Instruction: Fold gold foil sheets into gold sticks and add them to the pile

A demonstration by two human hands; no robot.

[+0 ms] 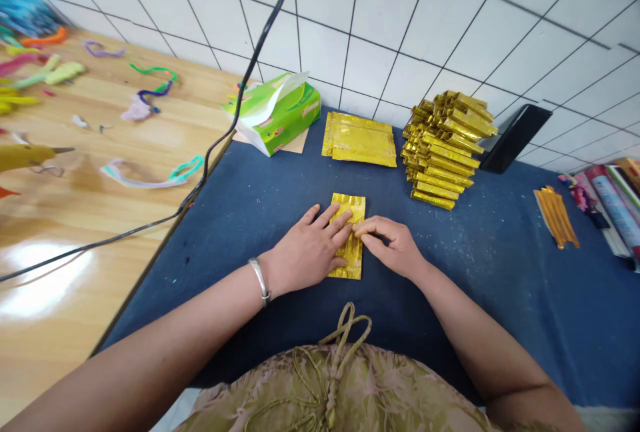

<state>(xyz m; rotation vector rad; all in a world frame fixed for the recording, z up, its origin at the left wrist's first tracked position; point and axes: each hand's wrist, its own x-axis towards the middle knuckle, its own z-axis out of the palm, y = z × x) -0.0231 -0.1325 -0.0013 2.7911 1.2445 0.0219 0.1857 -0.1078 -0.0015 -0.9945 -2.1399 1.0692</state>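
A shiny gold-foil sheet (355, 255), creased lengthwise, lies on the dark blue tabletop (465, 259), its long sides running front to back.

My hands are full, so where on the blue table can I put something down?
The dark blue tabletop has bare room between the right hand and the flat orange strips, and between the left hand and the black cable. It's crowded along the white tiled wall: green tissue pack, flat gold foil sheets, folded gold foil stack.
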